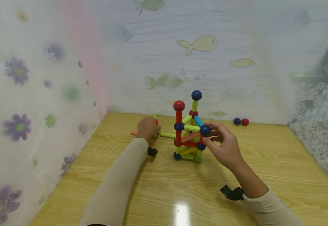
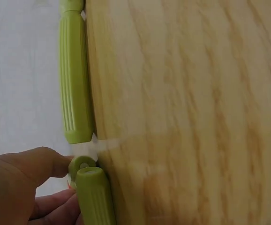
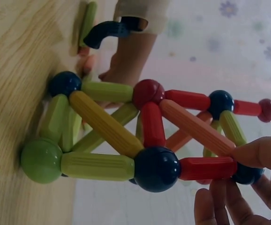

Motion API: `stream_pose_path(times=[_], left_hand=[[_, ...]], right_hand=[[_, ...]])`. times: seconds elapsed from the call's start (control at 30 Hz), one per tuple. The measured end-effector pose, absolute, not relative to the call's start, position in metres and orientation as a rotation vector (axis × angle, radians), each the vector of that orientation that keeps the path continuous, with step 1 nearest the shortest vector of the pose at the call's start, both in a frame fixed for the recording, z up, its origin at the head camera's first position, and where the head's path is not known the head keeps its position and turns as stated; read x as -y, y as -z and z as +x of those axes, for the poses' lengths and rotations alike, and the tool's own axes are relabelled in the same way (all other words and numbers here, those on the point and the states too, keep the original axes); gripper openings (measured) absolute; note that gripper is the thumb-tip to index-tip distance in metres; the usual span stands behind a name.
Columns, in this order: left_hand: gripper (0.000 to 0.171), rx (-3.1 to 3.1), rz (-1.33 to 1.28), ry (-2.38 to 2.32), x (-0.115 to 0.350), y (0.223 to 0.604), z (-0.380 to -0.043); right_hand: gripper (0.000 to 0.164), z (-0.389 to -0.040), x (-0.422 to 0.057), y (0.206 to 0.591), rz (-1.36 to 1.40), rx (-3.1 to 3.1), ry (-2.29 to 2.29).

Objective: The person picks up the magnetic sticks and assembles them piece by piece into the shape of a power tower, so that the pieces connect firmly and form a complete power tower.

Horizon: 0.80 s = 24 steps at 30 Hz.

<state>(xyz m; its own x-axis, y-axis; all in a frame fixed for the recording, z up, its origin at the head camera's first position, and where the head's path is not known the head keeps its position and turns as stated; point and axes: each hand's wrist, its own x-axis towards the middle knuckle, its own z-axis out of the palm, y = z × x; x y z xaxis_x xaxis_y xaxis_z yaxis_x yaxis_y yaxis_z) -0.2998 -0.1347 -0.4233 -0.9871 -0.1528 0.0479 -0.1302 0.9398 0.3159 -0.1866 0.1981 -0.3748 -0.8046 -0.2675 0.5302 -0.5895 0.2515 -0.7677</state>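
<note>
On the table stands a tower of magnetic rods and balls (image 1: 178, 135), with a red ball (image 1: 179, 105) and a blue ball (image 1: 196, 95) topping its two tallest posts. My right hand (image 1: 223, 146) holds the tower's upper right corner, thumb and fingers around a dark blue ball (image 3: 249, 172). Left of the tower, my left hand (image 1: 147, 127) is down among loose rods. In the left wrist view its thumb and fingers pinch a green rod (image 2: 81, 164), seen end-on. Another green rod (image 2: 95, 197) partly covers it, and its far end is hidden.
A green rod (image 1: 168, 135) lies between my left hand and the tower. An orange rod (image 1: 134, 132) sticks out left of that hand. A loose blue ball (image 1: 237, 121) and red ball (image 1: 245, 122) rest at the back right, near the fish-patterned curtain (image 1: 164, 56).
</note>
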Motion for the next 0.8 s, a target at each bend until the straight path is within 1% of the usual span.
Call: stream_pose_path(times=[0.4, 0.47, 0.53, 0.6, 0.67, 0.7, 0.8], left_hand=[[0.036, 3.038, 0.342, 0.410, 0.134, 0.421, -0.299], [0.035, 3.028, 0.332, 0.493, 0.135, 0.418, -0.298], [0.028, 2.941, 0.324, 0.649, 0.135, 0.411, -0.294], [0.024, 2.767, 0.276, 0.845, 0.134, 0.403, -0.288], [0.024, 2.516, 0.169, 1.060, 0.130, 0.389, -0.276], [0.028, 2.375, 0.101, 1.140, 0.125, 0.380, -0.268], [0.029, 2.022, -0.173, 1.268, 0.109, 0.351, -0.239]], right_hand=[[0.050, -0.189, -0.195, 0.376, 0.808, 2.255, -1.572], [0.051, -0.189, -0.195, 0.377, 0.816, 2.257, -1.573], [0.052, -0.189, -0.196, 0.377, 0.825, 2.259, -1.573], [0.053, -0.189, -0.198, 0.378, 0.831, 2.261, -1.577], [0.055, -0.189, -0.200, 0.380, 0.839, 2.260, -1.587], [0.056, -0.189, -0.201, 0.381, 0.844, 2.257, -1.594], [0.058, -0.189, -0.204, 0.382, 0.866, 2.243, -1.624]])
